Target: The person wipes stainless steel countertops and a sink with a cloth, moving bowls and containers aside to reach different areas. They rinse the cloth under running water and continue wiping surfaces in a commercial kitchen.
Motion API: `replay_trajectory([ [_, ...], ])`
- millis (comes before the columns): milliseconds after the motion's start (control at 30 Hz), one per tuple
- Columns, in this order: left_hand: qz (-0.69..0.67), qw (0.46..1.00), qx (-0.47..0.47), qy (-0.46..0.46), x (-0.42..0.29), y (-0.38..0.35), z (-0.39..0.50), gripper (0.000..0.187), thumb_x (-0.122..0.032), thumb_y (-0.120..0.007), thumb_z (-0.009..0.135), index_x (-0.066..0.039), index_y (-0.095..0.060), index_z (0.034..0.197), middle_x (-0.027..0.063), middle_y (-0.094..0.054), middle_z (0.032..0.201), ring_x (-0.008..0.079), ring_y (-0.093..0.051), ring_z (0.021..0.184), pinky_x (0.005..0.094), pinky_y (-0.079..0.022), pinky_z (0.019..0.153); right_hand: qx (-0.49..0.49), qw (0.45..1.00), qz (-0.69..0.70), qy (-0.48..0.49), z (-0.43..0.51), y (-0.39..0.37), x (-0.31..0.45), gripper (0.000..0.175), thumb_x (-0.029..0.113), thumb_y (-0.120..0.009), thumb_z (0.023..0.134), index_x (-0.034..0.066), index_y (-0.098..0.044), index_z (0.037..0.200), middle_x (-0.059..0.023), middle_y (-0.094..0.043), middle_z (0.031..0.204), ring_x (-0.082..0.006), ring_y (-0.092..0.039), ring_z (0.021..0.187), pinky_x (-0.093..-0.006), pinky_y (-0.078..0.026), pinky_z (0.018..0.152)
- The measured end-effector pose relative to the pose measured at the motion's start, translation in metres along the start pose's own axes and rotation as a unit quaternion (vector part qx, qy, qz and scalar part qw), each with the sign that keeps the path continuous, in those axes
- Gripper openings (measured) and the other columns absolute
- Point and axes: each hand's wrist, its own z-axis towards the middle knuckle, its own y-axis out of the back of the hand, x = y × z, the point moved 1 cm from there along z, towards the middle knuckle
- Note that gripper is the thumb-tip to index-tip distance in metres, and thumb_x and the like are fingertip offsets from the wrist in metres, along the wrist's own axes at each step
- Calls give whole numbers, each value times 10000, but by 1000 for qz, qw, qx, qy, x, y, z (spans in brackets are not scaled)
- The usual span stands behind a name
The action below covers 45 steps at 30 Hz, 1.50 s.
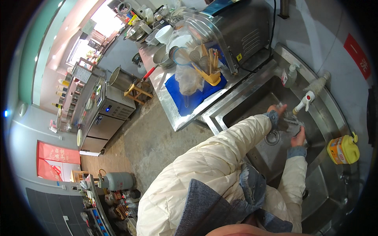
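Observation:
Both of my hands are inside a stainless steel sink basin, below a white tap with a red mark. My right hand grips the edge of a clear, shiny item, wet-looking and too blurred to name. Just beyond it, on the far side of the tap's mouth, is my left hand, with its fingers close to the same item. Whether the left fingers hold it is unclear. A round drain lies in the basin floor between my forearms.
A clear pump bottle and a yellow jug stand on the sink's rim. The adjoining metal table bears a blue cloth, a yellow utensil holder and a steel appliance. A red-handled pan projects over the table's edge.

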Motion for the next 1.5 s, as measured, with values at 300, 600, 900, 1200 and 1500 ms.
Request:
replay_trajectory([
  [300,-80,968,237,-1,8,-4,-33,1162,-537,-791,597,60,-210,1407,248,-492,1269,307,-490,1171,386,-404,950,41,819,-558,130,25,-60,28,416,322,-559,892,-73,-613,1011,-119,-647,907,-181,-562,831,-315,-425,747],
  [600,-126,943,306,-20,-14,-18,-25,689,-231,-780,709,-47,-469,1296,130,-620,1076,242,-587,981,351,-466,857,-58,962,-264,36,10,7,9,549,457,-569,882,74,-485,1266,-81,-578,1137,-199,-552,950,-335,-443,783],
  [900,-14,992,121,18,8,3,-2,793,-374,-806,654,-37,-472,1290,168,-651,986,243,-633,905,354,-500,773,4,997,-72,-12,8,-16,-17,467,372,-531,926,35,-512,1248,-90,-584,1160,-243,-535,1090,-399,-464,859],
  [1200,-86,987,129,44,45,-54,16,542,-450,-633,818,-49,-537,1170,120,-648,980,214,-597,968,362,-485,761,-141,703,-630,299,-3,-53,-12,436,402,-520,903,-16,-632,955,-202,-653,856,-306,-617,808,-388,-466,762],
  [1500,-285,937,196,-52,4,-52,-16,344,-203,-618,845,-107,-568,1171,85,-638,940,201,-610,805,329,-496,709,80,996,-42,-27,-5,-14,-18,507,387,-547,907,66,-456,1288,-73,-520,1277,-248,-523,1138,-320,-425,930],
])
